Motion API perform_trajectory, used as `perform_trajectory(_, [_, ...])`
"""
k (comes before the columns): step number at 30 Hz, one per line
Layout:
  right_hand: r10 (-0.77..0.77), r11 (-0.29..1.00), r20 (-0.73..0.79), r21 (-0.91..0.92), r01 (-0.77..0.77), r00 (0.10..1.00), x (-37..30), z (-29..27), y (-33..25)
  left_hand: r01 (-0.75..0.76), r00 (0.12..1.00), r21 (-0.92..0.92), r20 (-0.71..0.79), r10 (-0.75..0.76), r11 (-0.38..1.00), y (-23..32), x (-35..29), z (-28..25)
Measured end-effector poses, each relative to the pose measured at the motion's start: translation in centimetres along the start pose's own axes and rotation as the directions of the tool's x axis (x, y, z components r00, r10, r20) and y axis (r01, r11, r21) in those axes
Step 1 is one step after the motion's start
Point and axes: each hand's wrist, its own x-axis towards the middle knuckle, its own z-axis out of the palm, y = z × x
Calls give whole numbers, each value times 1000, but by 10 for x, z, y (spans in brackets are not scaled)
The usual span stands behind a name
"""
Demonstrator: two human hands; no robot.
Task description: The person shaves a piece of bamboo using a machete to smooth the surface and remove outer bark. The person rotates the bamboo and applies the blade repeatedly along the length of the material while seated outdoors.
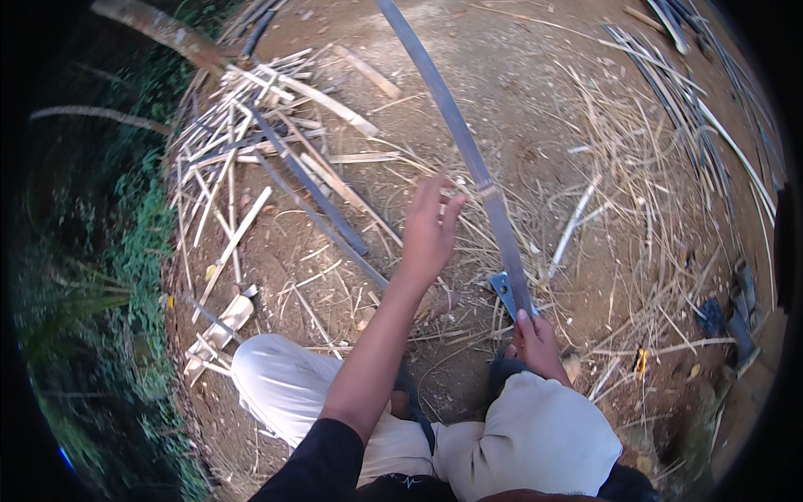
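A long dark bamboo strip runs from the top of the view down toward my knees, with a pale joint partway along it. My right hand is closed round its near end, thumb on top. Beside that end, a flat blue piece with a dark hole shows partly behind the strip; whether my right hand also grips it is hard to see. My left hand is raised just left of the strip, fingers apart and holding nothing, not visibly touching it.
A heap of split bamboo pieces lies at the far left, beside green plants. Thin shavings litter the dirt on the right. Long dark strips lie at the far right, and dark bamboo tubes lie nearer.
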Motion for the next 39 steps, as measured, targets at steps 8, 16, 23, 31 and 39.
perform_trajectory(8, [-95, 992, -37, -92, 92, 995, -2, 2, 48, -110, 947, -74, 294, 127, 991, -12, -29, -14])
perform_trajectory(16, [48, 995, -315, -68, -73, 948, 1, -17, 58, 535, 845, -221, 149, -513, 816, 15, -178, -23])
perform_trajectory(23, [-261, 865, -699, -475, -159, 666, 7, -156, 19, 394, 902, 20, 185, -390, 919, 57, -237, -103])
perform_trajectory(31, [-805, 573, -556, -635, -518, -209, 4, -378, -264, 69, 978, 255, 173, -115, 964, 85, -221, -190])
perform_trajectory(39, [-760, 377, -24, -831, 410, 650, -74, -90, -209, -364, 925, 360, 245, 290, 859, 85, -106, -219])
